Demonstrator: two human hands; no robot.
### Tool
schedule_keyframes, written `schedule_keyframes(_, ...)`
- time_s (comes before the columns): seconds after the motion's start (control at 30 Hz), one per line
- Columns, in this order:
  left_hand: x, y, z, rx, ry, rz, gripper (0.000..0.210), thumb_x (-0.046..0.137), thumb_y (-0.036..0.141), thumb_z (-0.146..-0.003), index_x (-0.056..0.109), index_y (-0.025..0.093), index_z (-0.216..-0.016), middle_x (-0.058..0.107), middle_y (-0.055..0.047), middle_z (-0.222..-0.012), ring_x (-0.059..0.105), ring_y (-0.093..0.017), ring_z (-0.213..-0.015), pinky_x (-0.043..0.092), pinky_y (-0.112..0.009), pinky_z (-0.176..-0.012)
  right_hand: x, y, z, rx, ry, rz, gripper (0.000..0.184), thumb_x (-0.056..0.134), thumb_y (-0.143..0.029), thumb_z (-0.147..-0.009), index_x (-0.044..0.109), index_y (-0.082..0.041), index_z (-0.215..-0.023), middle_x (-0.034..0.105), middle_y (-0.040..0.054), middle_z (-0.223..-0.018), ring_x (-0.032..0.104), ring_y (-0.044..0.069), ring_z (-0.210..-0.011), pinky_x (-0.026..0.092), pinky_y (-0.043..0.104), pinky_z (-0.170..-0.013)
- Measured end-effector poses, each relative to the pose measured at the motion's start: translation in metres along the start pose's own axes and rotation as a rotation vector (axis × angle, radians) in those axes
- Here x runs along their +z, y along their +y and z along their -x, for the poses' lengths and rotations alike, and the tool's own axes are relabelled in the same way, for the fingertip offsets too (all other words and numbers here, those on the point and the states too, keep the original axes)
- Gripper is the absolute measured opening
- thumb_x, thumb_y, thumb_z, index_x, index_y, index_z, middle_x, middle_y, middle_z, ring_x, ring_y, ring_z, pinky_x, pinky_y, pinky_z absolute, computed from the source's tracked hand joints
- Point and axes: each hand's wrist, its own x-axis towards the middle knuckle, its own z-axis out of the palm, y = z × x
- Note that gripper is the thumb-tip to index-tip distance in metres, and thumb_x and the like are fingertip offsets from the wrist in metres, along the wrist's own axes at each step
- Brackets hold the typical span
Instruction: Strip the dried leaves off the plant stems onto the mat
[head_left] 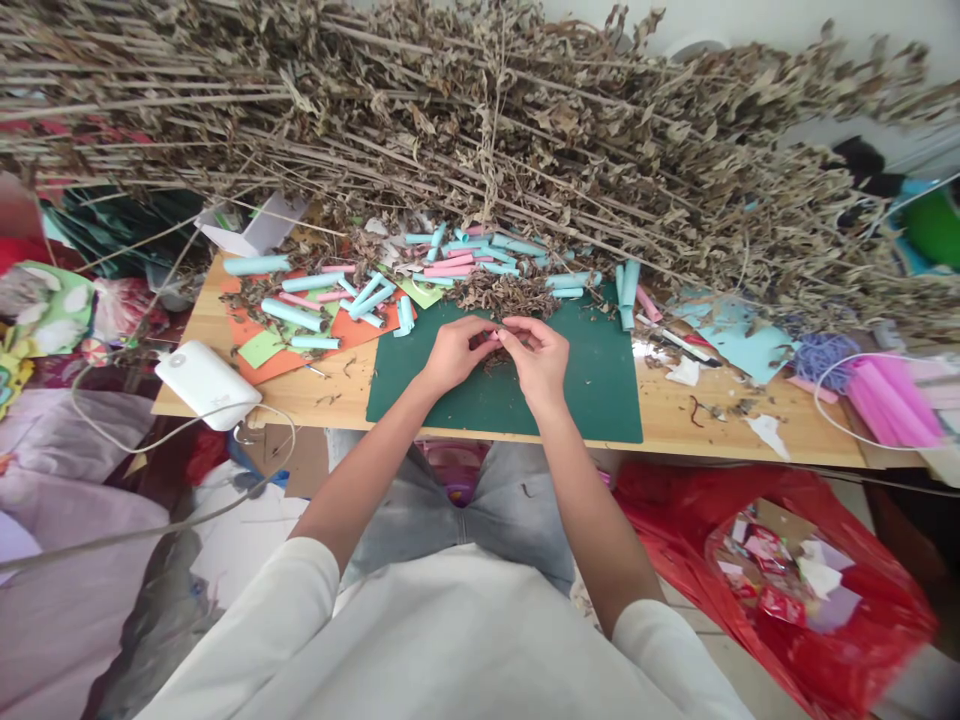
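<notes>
My left hand (pixel 454 354) and my right hand (pixel 543 364) meet fingertip to fingertip over a dark green cutting mat (pixel 596 385). Both are closed in a pinch. Whatever lies between the fingertips is too small and too covered to name. Just beyond them is a heap of crumbled dried leaves (pixel 504 292), with some bits below the fingers on the mat. Around the heap lie several rolled light-blue paper tubes (pixel 292 316) and thinner pink paper tubes (pixel 450 270).
Dried leafy stalks (pixel 420 130) are piled across the back. A white power bank (pixel 208 384) with a cable sits at the left table edge. Orange paper (pixel 274 370) lies beneath some tubes. At lower right hangs a red plastic bag (pixel 675 520) holding scraps. Purple yarn (pixel 823 360) lies right.
</notes>
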Motion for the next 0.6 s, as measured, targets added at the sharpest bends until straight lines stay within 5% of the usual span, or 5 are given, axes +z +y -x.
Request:
schedule_keyframes(0.27, -0.001, -0.002, 0.000, 0.012, 0.006, 0.001, 0.014, 0.065, 0.026, -0.088, 0.072, 0.017, -0.096, 0.068, -0.004, -0.083, 0.061, -0.013, -0.070, 0.047, -0.023, -0.066, -0.013, -0.016, 0.006, -0.457, -0.106, 0.475, 0.017, 0.056, -0.031, -0.092, 0.070, -0.023, -0.094, 0.066, 0.0070, -0.098, 0.063, 0.019, -0.094, 0.054, 0.036, -0.088)
schedule_keyframes(0.6, -0.003, 0.000, 0.000, 0.036, 0.030, -0.033, 0.013, 0.062, 0.016, -0.085, 0.072, 0.016, -0.094, 0.070, -0.004, -0.086, 0.062, -0.014, -0.073, 0.049, -0.025, -0.070, -0.007, -0.010, 0.008, -0.582, -0.100, 0.648, 0.025, 0.048, -0.029, -0.095, 0.069, -0.022, -0.107, 0.066, 0.0111, -0.108, 0.061, 0.023, -0.101, 0.052, 0.040, -0.092)
